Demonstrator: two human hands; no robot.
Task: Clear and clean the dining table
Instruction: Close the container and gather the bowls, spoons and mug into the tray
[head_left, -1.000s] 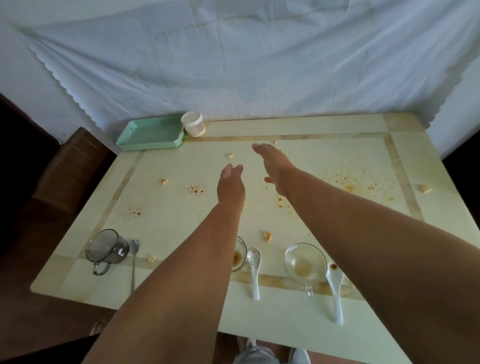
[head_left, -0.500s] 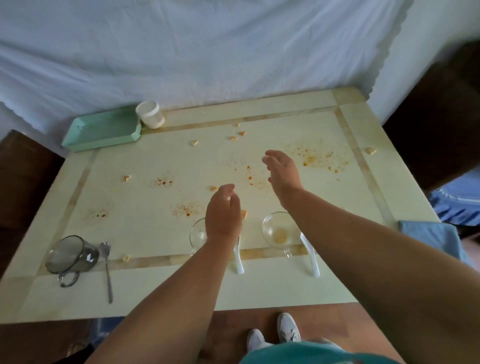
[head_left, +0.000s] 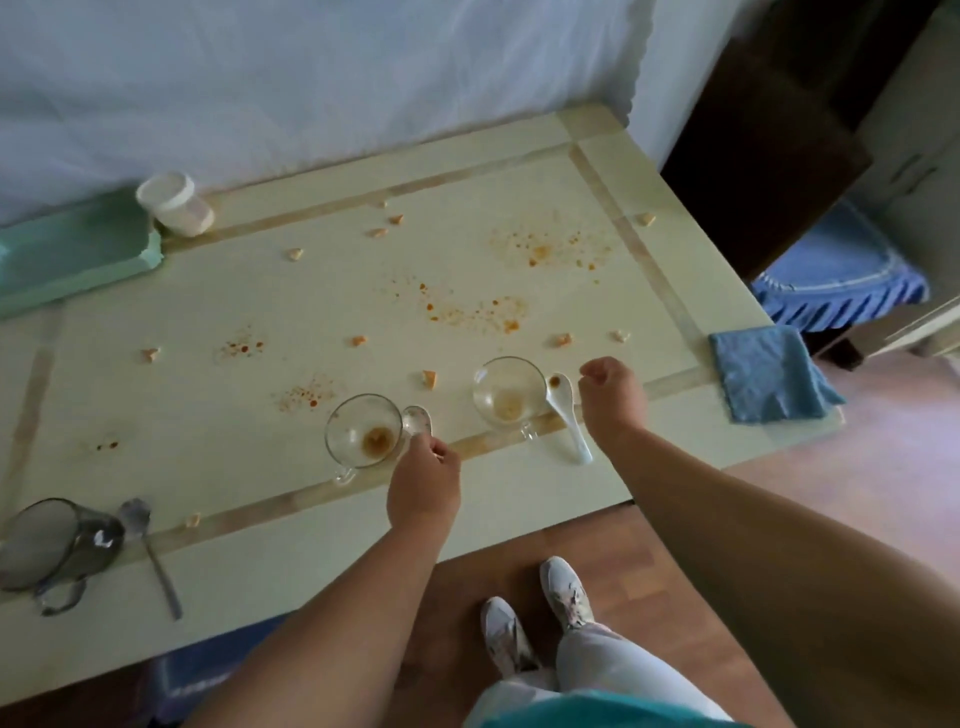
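1. The desk is seen still laid and dirty: orange sauce spatter and scattered crumbs are noted across its middle.
2. Two glass cups stand near the front edge. The left cup holds brown residue; a spoon lies just beside its right rim. The right cup has a white spoon just beside it.
3. The left hand is curled over the handle of the spoon by the left cup. Whether the handle is actually pinched cannot be told, since the fingers hide it.
4. The right hand is loosely curled just right of the white spoon, holding nothing.
5. A grey mug with a metal spoon sits at the left front edge; a green tray and a white tub are at the far left.
6. A blue cloth hangs partly over the right edge, well apart from both hands.
7. Handling judged: the cups are rigid, light, breakable and possibly slick, best taken by the handle or round the wall. Spoons are best pinched at mid-handle.
8. The cloth is soft and limp; a bunched grip is judged suitable for wiping.
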